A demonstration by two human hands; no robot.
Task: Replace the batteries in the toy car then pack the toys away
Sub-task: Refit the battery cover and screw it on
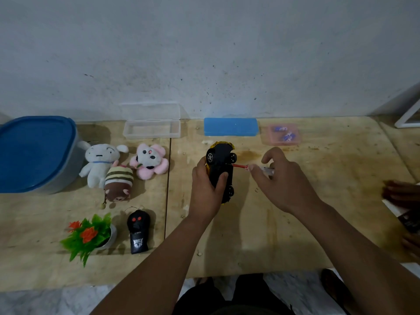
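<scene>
Pale wooden table (295,223) against a scuffed grey wall. Left hand (205,189) wraps fingers and thumb around the toy car (221,169), held underside up above the table's middle. Right hand (281,176) pinches a screwdriver (247,167), red shaft tip touching the car's black underside. Left of them: three plush toys (120,167), black remote control (137,231), blue-lidded tub (34,153).

Pale, speckled plaster wall (204,53) across the upper frame. Below, scuffed plywood tabletop (295,235) with a seam left of centre. Marbled floor (45,301) lower left. Dim light.
</scene>
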